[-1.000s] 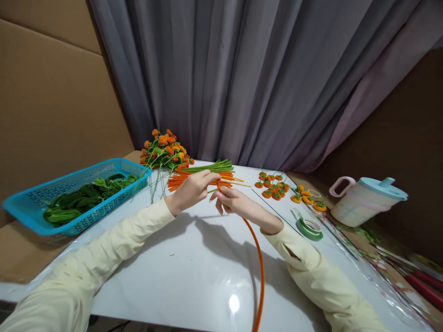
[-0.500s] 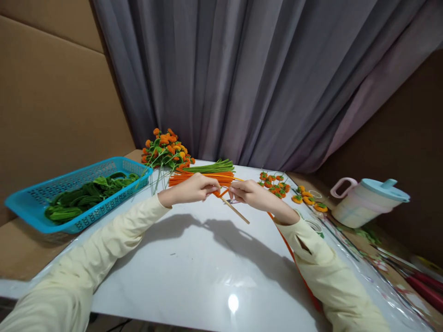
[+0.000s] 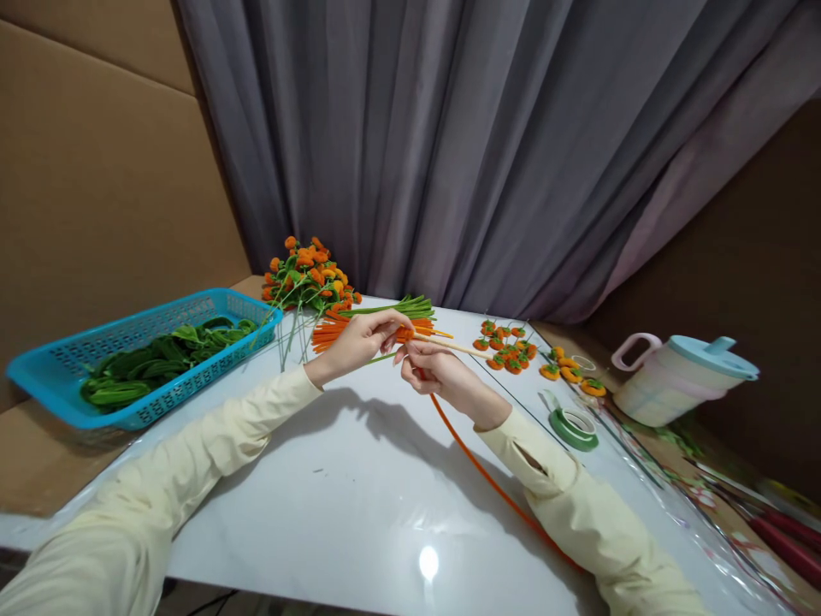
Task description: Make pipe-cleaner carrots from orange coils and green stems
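Note:
A thin wooden stick (image 3: 452, 345) points right from the fingertips of my left hand (image 3: 356, 344), which is closed in a pinch around its near end. Bright orange pipe cleaner (image 3: 471, 455) is bunched about that end, between my hands. My right hand (image 3: 437, 375) is closed on the pipe cleaner just below the stick, and the long tail curves down to the right beneath my forearm. Behind my left hand lie a bundle of orange pipe cleaners (image 3: 330, 329) and a bundle of green ones (image 3: 416, 306). My fingers partly hide the wrapped part.
A blue basket (image 3: 38, 370) of green leaves stands left, with finished orange flowers (image 3: 311, 272) behind. Small orange flower heads (image 3: 511, 352), yellow-orange rings (image 3: 569, 370), green tape (image 3: 574, 429) and a lidded cup (image 3: 673, 381) are to the right. Red-handled pliers (image 3: 786, 539) lie far right.
The stick has swung from pointing down toward me to pointing right. My right hand has turned over and moved slightly left and down, drawing the orange tail left and uncovering the green tape.

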`<state>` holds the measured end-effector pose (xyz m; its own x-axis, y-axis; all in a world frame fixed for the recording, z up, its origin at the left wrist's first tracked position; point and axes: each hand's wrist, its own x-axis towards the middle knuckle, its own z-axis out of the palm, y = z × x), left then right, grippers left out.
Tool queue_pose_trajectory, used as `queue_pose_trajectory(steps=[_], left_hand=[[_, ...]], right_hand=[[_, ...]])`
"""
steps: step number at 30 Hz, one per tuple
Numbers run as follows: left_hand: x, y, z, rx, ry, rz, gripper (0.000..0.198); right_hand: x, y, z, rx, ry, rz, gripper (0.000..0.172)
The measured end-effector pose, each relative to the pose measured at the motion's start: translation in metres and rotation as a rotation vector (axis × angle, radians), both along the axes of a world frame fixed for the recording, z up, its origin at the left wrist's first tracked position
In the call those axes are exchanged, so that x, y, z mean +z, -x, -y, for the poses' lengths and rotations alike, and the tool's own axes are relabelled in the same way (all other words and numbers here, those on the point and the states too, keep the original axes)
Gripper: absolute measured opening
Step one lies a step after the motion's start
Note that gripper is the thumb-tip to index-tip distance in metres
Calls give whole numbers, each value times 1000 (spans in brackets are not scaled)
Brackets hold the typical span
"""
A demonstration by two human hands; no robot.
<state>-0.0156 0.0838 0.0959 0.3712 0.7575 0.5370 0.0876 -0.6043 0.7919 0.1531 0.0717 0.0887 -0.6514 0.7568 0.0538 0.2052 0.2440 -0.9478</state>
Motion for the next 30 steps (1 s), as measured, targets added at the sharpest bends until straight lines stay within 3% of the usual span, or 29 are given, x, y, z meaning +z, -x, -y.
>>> queue_pose_trajectory(steps=[5, 8, 11, 14, 17, 22, 25, 28, 30], left_hand=[[-2, 2, 3, 285, -348, -201, 26], [-5, 5, 2, 337, -515, -372, 31], [-5, 8, 2, 277, -510, -565, 35], [3, 9, 5, 133, -472, -651, 35], [14, 11, 9, 11, -375, -603, 30], [21, 11, 15, -252, 51, -375, 18], [17, 7, 13, -370, 184, -102, 23], [9, 0, 9, -326, 197, 129, 29], [4, -4, 7, -226, 143, 164, 26]], right_hand=[[1, 2, 5, -87, -45, 114, 26], [8, -2, 11, -112, -135, 188, 21], [20, -9, 19, -141, -389, 387, 18], [31, -18, 19, -166, -672, 638, 21], [38, -29, 13, -183, -767, 687, 18], [44, -38, 5, -28, -602, 459, 24], [39, -34, 4, -4, -397, 256, 32], [27, -20, 5, -33, -220, 101, 36], [19, -10, 7, -81, -215, 119, 38]])
